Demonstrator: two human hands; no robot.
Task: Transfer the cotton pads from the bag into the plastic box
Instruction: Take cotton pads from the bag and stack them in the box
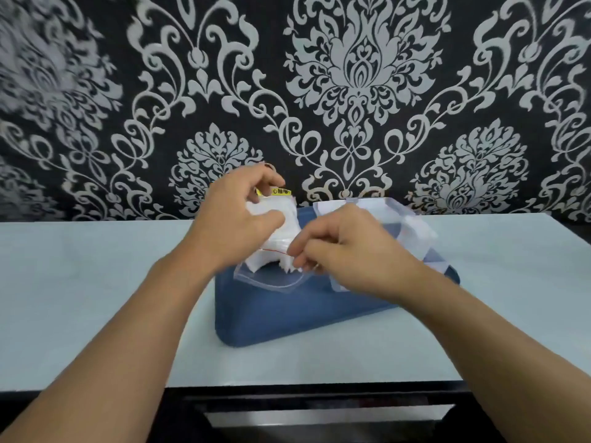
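Head view, sole view on record. Landmark: blue mat (307, 318), laid on a pale tabletop (96, 298) before a black wall with silver damask pattern (367, 75). Item one, the bag (271, 281): clear plastic, zip-type with a red seal line, held above the left half of the blue mat, its open mouth turned toward the viewer and sagging down. A yellow label is seen at its far end. Item two, the cotton pads (271, 251): a white stack, mostly within the bag, its near edge protruding at the mouth. Item three, the plastic box (412, 228): transparent, seated on the right half of the blue mat, largely hidden behind the right hand; white material is seen at its far side, though whether it is pads or lid cannot be told. Left hand (236, 225): fingers closed around the far body of the bag and the stack inside it. Right hand (348, 247): fingertips pinched together at the protruding edge of the pads; whether pads or only the bag's lip is gripped cannot be told with certainty. Step judged in hand: withdrawal of pads from the bag, with the transfer not complete. Next move judged to call for a firm pinch on the stack, a pull clear of the mouth while the bag is steadied, and carriage rightward over the blue mat to the box.
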